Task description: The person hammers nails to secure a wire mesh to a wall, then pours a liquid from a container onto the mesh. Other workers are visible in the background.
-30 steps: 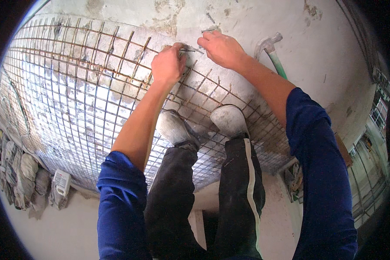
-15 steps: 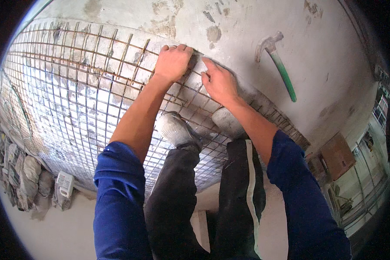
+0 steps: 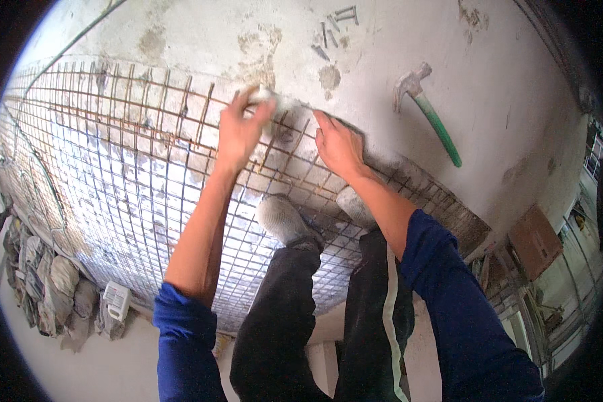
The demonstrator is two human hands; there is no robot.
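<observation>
Fingers: my left hand (image 3: 240,130) is curled shut over the far edge of the rusty wire mesh (image 3: 114,194), apparently pinching a small pale thing at the tips; too blurred to say what. My right hand (image 3: 338,144) lies flat on the same edge, fingers straight and together, pressing down, gripping nothing.

Change since a second ago: right hand was up beside the left, both bunched on one spot near the mesh edge. Half a second ago it had dropped closer to me. Now it sits spread apart from the left, palm down on the mesh. Left hand has stayed at the edge throughout. Reads to me as a switch from two-handed pinching to one hand holding the sheet down while the other works the edge.

Mesh lies on the concrete floor (image 3: 516,120), my shoes (image 3: 285,218) standing on it. Hammer (image 3: 425,110) with green handle lies on bare concrete beyond my right hand, well apart, untouched. A few loose nails (image 3: 335,27) further out. Filled sacks (image 3: 40,288) along the left side of the mesh.
</observation>
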